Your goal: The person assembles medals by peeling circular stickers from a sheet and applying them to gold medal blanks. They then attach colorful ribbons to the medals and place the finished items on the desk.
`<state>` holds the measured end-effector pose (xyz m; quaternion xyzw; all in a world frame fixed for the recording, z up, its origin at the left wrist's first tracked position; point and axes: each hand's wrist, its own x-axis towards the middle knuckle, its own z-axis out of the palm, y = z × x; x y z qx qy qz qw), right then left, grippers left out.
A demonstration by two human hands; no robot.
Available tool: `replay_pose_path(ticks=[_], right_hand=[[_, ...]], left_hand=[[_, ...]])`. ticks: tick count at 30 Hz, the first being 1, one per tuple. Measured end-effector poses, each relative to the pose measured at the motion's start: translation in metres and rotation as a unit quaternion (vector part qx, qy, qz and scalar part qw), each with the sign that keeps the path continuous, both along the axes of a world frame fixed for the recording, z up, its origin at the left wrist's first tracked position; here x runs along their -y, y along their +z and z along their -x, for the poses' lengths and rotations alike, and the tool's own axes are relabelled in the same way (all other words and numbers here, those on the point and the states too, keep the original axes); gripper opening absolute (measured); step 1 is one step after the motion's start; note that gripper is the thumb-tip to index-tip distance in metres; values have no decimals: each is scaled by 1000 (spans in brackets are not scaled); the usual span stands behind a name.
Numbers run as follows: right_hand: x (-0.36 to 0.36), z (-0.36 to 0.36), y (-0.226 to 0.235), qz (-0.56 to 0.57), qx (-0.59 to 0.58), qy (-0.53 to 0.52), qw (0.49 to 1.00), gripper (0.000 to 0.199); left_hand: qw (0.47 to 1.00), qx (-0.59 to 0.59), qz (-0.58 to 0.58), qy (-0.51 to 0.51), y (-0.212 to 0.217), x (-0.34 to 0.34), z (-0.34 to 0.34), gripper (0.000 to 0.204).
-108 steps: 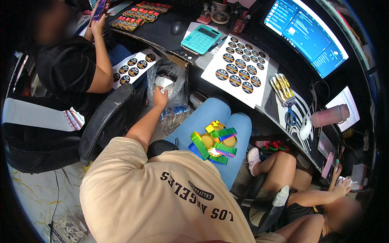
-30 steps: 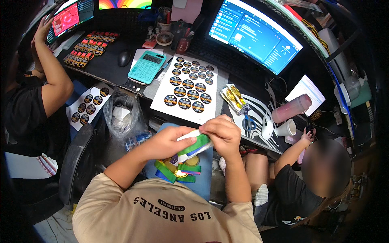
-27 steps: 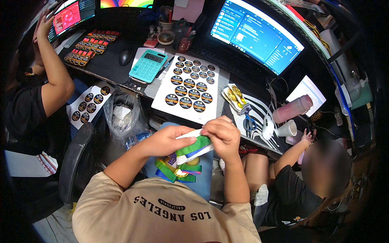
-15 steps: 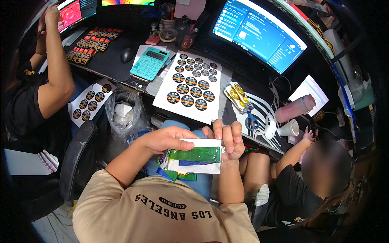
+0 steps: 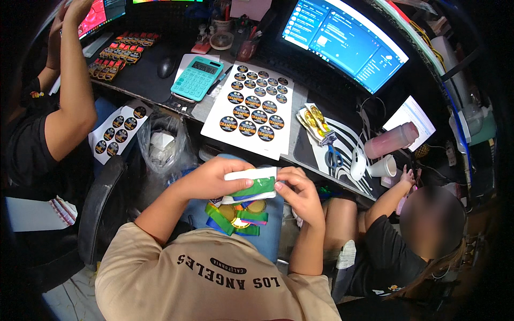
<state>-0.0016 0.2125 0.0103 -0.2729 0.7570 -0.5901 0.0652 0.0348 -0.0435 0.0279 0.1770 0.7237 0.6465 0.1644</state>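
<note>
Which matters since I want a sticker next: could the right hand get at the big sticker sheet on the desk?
Probably yes: the sticker sheet lies uncovered just beyond the right hand, though both hands now grip a green-and-white packet.

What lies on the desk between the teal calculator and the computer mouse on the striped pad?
In the head view, between the teal calculator and the white mouse lie a sheet of round dark stickers, then wrapped gold medals and scissors.
</note>
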Motion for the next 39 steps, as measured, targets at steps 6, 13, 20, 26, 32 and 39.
replay_pose_path(ticks=[6,13,20,26,32,39], right_hand=[[-7,-22,-97,237,428,6,872,16],[4,-61,-139,404,403,6,822,23],[6,-73,-133,352,463,92,808,21],[-13,-73,-131,389,459,36,798,18],[-31,-75,-119,290,455,-46,841,15],[-39,-78,-105,-141,299,-163,929,9]], left_hand=[[997,70,-21,23,-28,5,-16,54],[980,110,-120,116,-37,-3,-35,54],[987,105,-111,57,-21,-7,-34,34],[978,86,-143,126,-10,8,-44,22],[973,108,-168,117,-13,29,-53,20],[891,154,-422,72,-11,54,-52,13]])
